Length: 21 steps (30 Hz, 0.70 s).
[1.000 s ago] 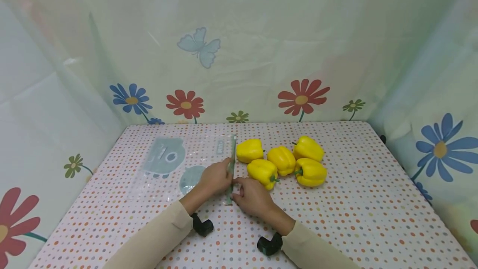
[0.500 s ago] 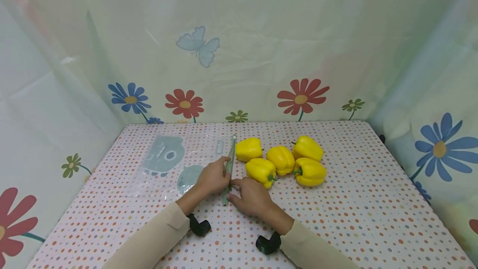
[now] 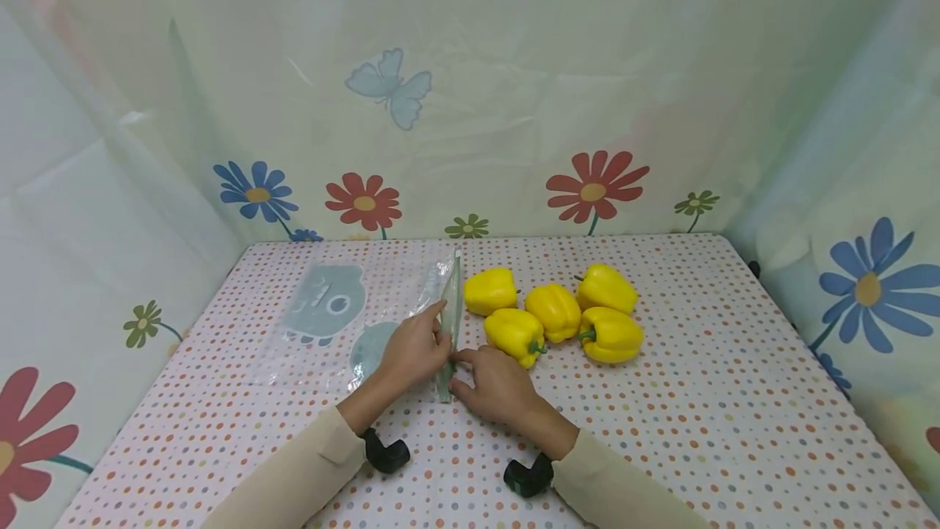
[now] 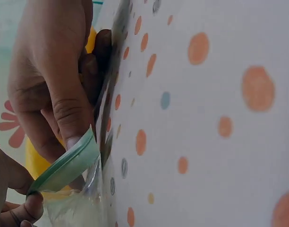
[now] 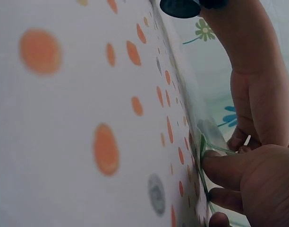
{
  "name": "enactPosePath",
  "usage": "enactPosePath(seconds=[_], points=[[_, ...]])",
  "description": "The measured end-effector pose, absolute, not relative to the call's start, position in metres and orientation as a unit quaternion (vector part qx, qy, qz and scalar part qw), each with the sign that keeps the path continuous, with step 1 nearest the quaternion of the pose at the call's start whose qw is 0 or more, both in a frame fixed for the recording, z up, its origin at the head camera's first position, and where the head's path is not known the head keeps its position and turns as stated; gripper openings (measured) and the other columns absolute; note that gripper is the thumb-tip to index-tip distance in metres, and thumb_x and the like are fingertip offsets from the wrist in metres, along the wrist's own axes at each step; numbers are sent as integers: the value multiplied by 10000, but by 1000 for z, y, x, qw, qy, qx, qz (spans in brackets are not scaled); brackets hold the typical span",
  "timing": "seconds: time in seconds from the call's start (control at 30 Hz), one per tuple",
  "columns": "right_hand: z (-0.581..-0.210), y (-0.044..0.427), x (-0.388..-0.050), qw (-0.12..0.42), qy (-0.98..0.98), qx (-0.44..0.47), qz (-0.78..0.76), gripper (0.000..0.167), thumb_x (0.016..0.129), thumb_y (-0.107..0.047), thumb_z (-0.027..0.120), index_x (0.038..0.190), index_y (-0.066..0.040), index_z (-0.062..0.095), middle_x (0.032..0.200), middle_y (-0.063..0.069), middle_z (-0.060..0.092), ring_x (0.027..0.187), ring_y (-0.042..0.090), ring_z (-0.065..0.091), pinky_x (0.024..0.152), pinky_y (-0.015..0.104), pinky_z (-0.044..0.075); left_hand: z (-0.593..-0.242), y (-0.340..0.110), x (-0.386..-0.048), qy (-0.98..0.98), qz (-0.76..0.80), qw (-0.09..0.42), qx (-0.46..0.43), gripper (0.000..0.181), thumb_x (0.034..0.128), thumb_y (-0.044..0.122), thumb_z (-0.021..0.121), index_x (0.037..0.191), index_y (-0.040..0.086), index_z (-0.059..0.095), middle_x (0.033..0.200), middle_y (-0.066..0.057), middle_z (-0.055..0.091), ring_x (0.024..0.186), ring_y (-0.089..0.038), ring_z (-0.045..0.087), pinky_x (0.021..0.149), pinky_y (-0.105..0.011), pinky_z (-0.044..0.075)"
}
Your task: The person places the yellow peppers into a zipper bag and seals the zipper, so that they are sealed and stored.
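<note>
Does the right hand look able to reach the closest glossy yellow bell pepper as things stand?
Probably yes: the right hand is close to that yellow pepper, with nothing visible between them. It holds the green strip of the clear plastic bag, though, so it would likely need to let go first.

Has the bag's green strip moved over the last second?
Yes: the far end of the green strip has shifted up the head view, closer to the table's back edge.
</note>
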State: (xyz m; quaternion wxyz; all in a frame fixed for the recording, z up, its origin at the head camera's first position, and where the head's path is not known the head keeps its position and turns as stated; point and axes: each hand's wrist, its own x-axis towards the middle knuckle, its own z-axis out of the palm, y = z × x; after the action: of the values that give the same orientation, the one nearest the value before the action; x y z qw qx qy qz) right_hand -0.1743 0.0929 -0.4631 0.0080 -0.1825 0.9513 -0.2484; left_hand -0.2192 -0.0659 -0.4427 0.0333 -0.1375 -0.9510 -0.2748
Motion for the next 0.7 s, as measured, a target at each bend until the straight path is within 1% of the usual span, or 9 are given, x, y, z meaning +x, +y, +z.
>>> enactPosePath(seconds=[0.2, 0.27, 0.33, 0.4, 0.47, 0.53, 0.57, 0.63, 0.7], points=[[-463, 92, -174, 6, 954, -181, -238, 462, 839, -381, 748, 1249, -180, 679, 792, -39, 598, 642, 86, 461, 541, 230, 385, -444, -66, -220, -959, -252, 5, -127, 607, 876, 133, 568, 1464, 41, 446, 536, 54, 499, 442, -80, 411, 415, -223, 330], [-464, 93, -173, 7, 954, -181, -241, 462, 837, -374, 743, 1247, -170, 678, 781, -34, 586, 637, 91, 455, 536, 235, 378, -443, -63, -218, -964, -224, 31, -142, 611, 860, 129, 581, 1455, 50, 465, 522, 67, 469, 466, -71, 395, 428, -208, 319], [-465, 94, -173, 1, 952, -184, -245, 431, 839, -353, 730, 1219, -156, 685, 731, -41, 543, 608, 92, 438, 515, 234, 362, -440, -60, -213, -959, -184, 105, -188, 605, 823, 121, 613, 1415, 41, 518, 526, 74, 446, 503, -75, 361, 451, -190, 292], [-467, 95, -172, -12, 946, -195, -258, 285, 846, -312, 710, 1047, -110, 716, 660, -49, 483, 560, 88, 415, 485, 226, 347, -435, -55, -205, -931, -102, 223, -269, 556, 797, 108, 619, 1346, 23, 592, 554, 73, 472, 528, -88, 332, 471, -193, 274], [-469, 97, -173, -34, 939, -211, -268, 166, 841, -266, 701, 847, -103, 674, 613, -59, 432, 527, 71, 391, 472, 209, 337, -430, -50, -195, -874, -26, 353, -333, 502, 786, 106, 609, 1279, 17, 648, 580, 65, 489, 550, -103, 308, 494, -199, 267], [-470, 97, -173, -51, 934, -226, -274, 202, 839, -235, 694, 704, -138, 579, 587, -72, 413, 515, 54, 387, 475, 197, 343, -426, -49, -187, -820, 33, 442, -362, 433, 815, 82, 542, 1217, 14, 689, 646, 48, 573, 549, -117, 298, 496, -215, 271], [-470, 97, -173, -55, 934, -227, -272, 211, 839, -246, 700, 702, -131, 588, 587, -73, 422, 519, 51, 392, 478, 195, 347, -426, -50, -185, -817, 49, 449, -358, 434, 815, 90, 558, 1223, 7, 682, 669, 43, 603, 554, -124, 324, 504, -228, 291], [-469, 96, -174, -44, 938, -219, -265, 194, 847, -315, 714, 838, -124, 681, 640, -68, 504, 564, 56, 441, 507, 206, 373, -427, -55, -187, -860, 34, 388, -330, 450, 830, 107, 585, 1261, -5, 648, 661, 29, 620, 572, -134, 379, 516, -240, 335], [-466, 94, -173, -24, 946, -204, -252, 323, 859, -408, 709, 1029, -134, 728, 747, -39, 618, 650, 86, 537, 558, 241, 432, -427, -63, -192, -912, 22, 305, -275, 469, 840, 108, 602, 1290, -24, 616, 695, -9, 673, 594, -161, 468, 524, -269, 396]])
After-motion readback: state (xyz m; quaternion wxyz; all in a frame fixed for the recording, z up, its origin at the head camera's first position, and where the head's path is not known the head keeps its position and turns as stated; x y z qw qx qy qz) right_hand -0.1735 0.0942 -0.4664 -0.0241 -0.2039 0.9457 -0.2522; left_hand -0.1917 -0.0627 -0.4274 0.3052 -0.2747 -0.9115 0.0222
